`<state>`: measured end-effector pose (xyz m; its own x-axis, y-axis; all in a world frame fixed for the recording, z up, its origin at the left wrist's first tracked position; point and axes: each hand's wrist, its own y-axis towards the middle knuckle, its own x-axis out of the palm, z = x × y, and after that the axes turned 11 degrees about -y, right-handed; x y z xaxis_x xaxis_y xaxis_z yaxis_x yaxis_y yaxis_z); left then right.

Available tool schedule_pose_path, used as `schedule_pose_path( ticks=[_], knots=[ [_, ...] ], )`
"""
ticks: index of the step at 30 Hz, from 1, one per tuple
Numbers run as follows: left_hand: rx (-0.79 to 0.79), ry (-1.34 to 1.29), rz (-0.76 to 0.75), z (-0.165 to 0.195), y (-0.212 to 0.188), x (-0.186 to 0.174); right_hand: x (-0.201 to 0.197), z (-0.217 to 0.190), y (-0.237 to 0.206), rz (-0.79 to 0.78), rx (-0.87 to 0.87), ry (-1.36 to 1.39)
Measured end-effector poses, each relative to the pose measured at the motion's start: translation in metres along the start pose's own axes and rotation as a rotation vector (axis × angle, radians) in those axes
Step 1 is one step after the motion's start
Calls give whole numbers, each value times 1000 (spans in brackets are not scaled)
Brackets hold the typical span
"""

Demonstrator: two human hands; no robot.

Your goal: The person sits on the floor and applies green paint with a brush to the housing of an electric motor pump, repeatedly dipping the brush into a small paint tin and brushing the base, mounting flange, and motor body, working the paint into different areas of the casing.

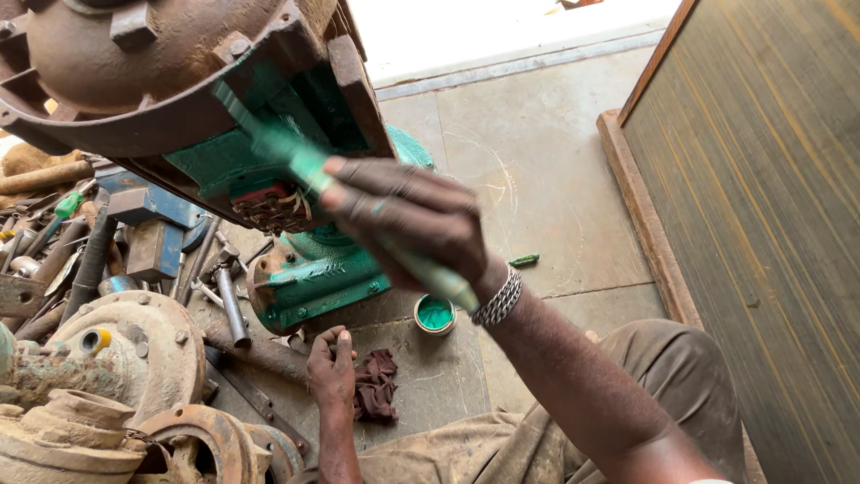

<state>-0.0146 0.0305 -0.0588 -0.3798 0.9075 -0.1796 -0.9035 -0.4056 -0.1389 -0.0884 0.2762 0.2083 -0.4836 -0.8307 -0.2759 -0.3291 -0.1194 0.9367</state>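
Head view shows my right hand (pixel 414 224) clenched around a green-smeared paintbrush (pixel 358 211), its bristle end reaching up and away from my knuckles onto the rusty machine housing (pixel 179 81) that hangs just above and beyond my fingers. Part of that housing's underside is already green, and the brush tip touches it there, though the tip is blurred and I cannot tell exactly where the bristles land. My left hand (pixel 331 367) rests below and nearer to me, fingers curled on the concrete floor (pixel 537 179), just beside a dark crumpled rag (pixel 376 385); it holds nothing that I can see. A small round tin of green paint (pixel 434 314) sits on the floor directly under my right wrist, near the metal bracelet (pixel 498 298). I judge the risks to be these: a loaded brush held overhead could drip onto my fingers or the floor; my forearm, swinging back, could knock the open tin over; and the exposed terminal block (pixel 273 208) beside the brush could catch stray paint if my stroke wanders. Beyond the tin lies a green-painted pump body (pixel 313 278), and to the left of my left hand sit rusty castings and loose tools (pixel 107 260).
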Motion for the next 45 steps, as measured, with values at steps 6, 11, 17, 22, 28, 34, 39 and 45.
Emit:
schedule_pose_path(
  ticks=[6,11,17,22,28,34,39,45],
  knots=[
    [-16,17,13,0,0,-1,5,1,-10,188,172,-63],
    [-48,67,18,6,0,0,31,-25,-15,434,604,165],
    [-55,108,13,7,-1,-2,63,-40,-24,564,644,439],
    [-2,75,-3,4,1,0,57,-43,-23,581,687,369],
    [65,92,-11,5,2,-2,63,-37,-32,514,606,368],
    [49,65,-9,7,-2,-3,19,-21,-30,187,345,107],
    [67,33,10,14,-1,-4,-57,-22,32,26,378,-96],
    [81,24,-6,19,-4,-8,-13,-13,91,-230,-55,-138]
  ],
)
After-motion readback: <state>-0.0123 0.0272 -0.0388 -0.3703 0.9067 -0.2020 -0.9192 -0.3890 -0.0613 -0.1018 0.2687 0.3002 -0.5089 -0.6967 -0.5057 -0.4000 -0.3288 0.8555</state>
